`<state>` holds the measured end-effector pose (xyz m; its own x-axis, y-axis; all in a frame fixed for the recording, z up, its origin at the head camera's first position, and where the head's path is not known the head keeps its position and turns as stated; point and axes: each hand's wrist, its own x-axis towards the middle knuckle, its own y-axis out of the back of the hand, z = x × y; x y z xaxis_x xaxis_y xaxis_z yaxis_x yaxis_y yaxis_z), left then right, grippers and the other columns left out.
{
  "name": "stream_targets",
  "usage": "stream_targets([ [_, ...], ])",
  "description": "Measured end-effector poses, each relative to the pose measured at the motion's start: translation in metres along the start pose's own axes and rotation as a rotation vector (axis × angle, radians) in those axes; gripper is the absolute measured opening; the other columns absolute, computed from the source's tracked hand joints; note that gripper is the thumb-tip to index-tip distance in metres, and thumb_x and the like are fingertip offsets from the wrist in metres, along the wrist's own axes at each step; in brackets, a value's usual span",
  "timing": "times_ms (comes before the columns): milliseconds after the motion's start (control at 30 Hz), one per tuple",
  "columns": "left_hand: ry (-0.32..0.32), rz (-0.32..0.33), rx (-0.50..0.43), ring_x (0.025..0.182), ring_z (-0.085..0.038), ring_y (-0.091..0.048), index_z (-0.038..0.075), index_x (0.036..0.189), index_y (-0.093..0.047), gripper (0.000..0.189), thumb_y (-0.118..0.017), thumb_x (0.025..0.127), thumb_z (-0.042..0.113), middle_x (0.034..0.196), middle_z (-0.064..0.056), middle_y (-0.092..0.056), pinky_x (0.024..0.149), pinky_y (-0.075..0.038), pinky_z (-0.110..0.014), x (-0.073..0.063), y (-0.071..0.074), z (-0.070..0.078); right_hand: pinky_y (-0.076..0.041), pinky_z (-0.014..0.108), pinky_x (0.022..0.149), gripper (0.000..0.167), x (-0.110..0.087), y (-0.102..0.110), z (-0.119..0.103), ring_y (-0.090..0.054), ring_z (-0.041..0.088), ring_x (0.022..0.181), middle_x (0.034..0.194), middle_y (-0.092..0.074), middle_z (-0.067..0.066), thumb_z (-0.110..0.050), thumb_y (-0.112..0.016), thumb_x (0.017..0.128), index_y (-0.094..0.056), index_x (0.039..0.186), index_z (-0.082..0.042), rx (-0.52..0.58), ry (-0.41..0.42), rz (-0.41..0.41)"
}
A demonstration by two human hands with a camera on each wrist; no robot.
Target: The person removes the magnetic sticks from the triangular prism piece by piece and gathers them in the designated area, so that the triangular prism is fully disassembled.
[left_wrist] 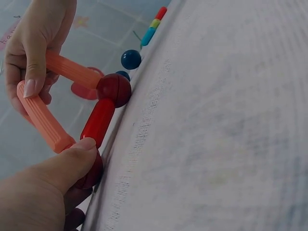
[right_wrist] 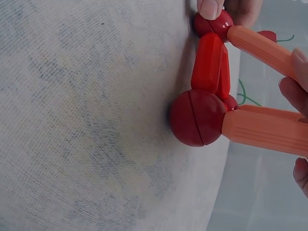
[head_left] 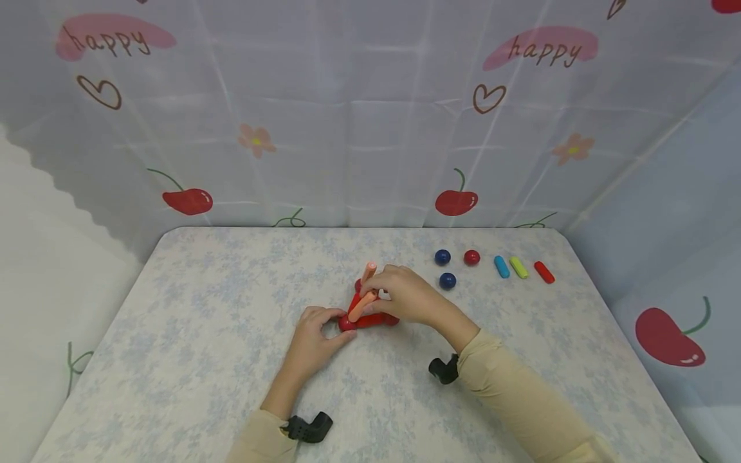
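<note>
Red balls and red rods stand joined as a low triangle on the table, with orange rods slanting up from the balls. At its left corner my left hand (head_left: 312,341) pinches a red ball (head_left: 346,323) between thumb and fingers. My right hand (head_left: 408,294) holds the orange rods from above; one orange rod (left_wrist: 45,120) lies under its thumb in the left wrist view. A red rod (right_wrist: 208,62) links the pinched ball to a nearer red ball (right_wrist: 197,118), from which another orange rod (right_wrist: 264,131) extends. The right fingers partly hide the rods' upper ends.
Behind and right of the hands lie two blue balls (head_left: 442,257) and a loose red ball (head_left: 471,257). Farther right are a blue rod (head_left: 502,267), a yellow-green rod (head_left: 518,267) and a red rod (head_left: 544,272). A printed curtain (head_left: 370,173) hangs behind the table (head_left: 231,276).
</note>
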<state>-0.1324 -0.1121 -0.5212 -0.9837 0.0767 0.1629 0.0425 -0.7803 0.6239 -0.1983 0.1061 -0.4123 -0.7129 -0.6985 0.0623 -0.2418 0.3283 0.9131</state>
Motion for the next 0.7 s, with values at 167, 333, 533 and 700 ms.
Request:
stream_targets([
  [167,-0.013,0.003,0.001,0.106,-0.012,-0.053,0.021,0.111,-0.073,0.037,-0.084,0.079,0.035,0.105,0.006,-0.067,0.092,-0.049,-0.04,0.001,0.0,0.001,-0.04,0.026,0.069,0.03,-0.002,-0.001,0.003,-0.052,0.013,0.079,0.086,-0.066,-0.015,-0.038,-0.078,0.084,-0.075,0.11,-0.022,0.0,0.003,0.029],
  [333,-0.023,0.003,-0.001,0.106,-0.011,-0.054,0.02,0.111,-0.073,0.037,-0.085,0.079,0.034,0.106,0.006,-0.067,0.092,-0.05,-0.04,0.002,-0.001,0.002,-0.041,0.025,0.067,0.029,-0.004,-0.001,0.004,-0.054,0.017,0.08,0.089,-0.068,-0.012,-0.035,-0.079,0.084,-0.075,0.109,-0.021,0.021,0.008,0.041],
  [533,-0.018,0.003,-0.009,0.107,-0.014,-0.056,0.019,0.11,-0.074,0.037,-0.085,0.078,0.035,0.106,0.004,-0.068,0.092,-0.05,-0.041,0.002,0.0,0.005,-0.045,0.026,0.072,0.025,-0.009,0.013,0.008,-0.055,0.016,0.087,0.099,-0.07,-0.008,-0.027,-0.076,0.088,-0.073,0.112,-0.02,0.123,-0.041,0.093],
  [700,0.001,0.019,0.003,0.107,-0.014,-0.057,0.02,0.109,-0.075,0.037,-0.086,0.077,0.035,0.106,0.004,-0.068,0.092,-0.051,-0.041,0.0,0.002,0.005,-0.051,0.037,0.077,0.028,-0.014,0.034,0.012,-0.056,0.016,0.091,0.1,-0.069,-0.006,-0.023,-0.077,0.086,-0.072,0.114,-0.018,0.2,-0.051,0.188],
])
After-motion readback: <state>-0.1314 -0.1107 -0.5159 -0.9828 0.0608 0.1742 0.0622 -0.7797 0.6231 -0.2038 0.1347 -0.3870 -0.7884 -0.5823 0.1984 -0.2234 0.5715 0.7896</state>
